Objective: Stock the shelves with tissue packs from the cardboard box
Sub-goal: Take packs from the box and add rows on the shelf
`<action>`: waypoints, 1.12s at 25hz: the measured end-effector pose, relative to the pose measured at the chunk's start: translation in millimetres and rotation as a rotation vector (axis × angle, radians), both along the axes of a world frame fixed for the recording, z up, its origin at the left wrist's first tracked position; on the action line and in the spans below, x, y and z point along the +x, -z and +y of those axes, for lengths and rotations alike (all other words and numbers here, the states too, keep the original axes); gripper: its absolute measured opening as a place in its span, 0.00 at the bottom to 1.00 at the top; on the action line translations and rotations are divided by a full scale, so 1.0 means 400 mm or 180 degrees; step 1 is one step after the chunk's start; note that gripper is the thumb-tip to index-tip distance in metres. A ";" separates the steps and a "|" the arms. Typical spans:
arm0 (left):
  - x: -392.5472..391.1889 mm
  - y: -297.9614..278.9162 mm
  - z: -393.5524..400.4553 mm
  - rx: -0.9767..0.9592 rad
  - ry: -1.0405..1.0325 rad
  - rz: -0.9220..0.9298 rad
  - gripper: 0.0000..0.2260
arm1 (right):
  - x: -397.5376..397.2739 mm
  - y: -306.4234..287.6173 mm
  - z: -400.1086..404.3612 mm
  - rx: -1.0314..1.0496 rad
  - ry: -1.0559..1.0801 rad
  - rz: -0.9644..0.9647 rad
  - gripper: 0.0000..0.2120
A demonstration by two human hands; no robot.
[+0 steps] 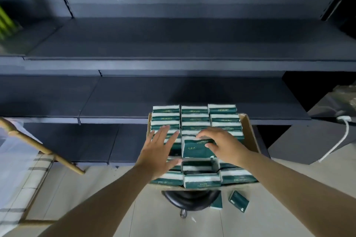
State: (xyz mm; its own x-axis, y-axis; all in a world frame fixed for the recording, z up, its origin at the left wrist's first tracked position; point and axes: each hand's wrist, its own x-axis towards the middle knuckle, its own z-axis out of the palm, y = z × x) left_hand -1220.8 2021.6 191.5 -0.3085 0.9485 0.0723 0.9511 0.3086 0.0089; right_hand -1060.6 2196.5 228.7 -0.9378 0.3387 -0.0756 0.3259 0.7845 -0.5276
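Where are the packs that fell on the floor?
Two fallen packs lie on the floor low in the head view, right of the black stool, just below the cardboard box.

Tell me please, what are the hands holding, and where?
The right hand pinches a raised tissue pack by its top edge; the left hand holds nothing.

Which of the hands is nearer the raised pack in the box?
Right. The right hand grips the raised pack from its right side; the left hand hovers open beside it, to its left.

Black stool [189, 199] btm centre on pale floor [100, 188]. Bamboo pole [41, 147] leaning at left. White cable [339, 140] at right. Green items [5, 22] upper left, blurred.
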 end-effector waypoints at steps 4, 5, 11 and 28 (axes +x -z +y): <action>-0.039 -0.265 0.084 0.0645 -0.0090 0.0352 0.40 | -0.025 -0.311 0.033 0.0326 -0.0060 0.0458 0.16; -0.054 -0.334 0.103 0.0748 -0.0096 0.0406 0.40 | -0.033 -0.389 0.040 0.0424 -0.0061 0.0591 0.16; -0.170 -0.762 0.160 0.1675 -0.0077 0.0944 0.42 | -0.103 -0.808 0.052 0.0985 -0.0122 0.1377 0.16; -0.927 -0.982 0.545 0.1537 -0.0354 0.1108 0.46 | -0.894 -0.980 0.415 0.1478 0.0710 0.1888 0.17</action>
State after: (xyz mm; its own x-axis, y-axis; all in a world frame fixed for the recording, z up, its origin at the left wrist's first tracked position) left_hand -1591.4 2239.4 584.3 -0.2849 0.7468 0.6010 0.8855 0.4451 -0.1332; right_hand -1418.4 2362.5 620.7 -0.6833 0.3982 0.6120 0.2683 0.9165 -0.2967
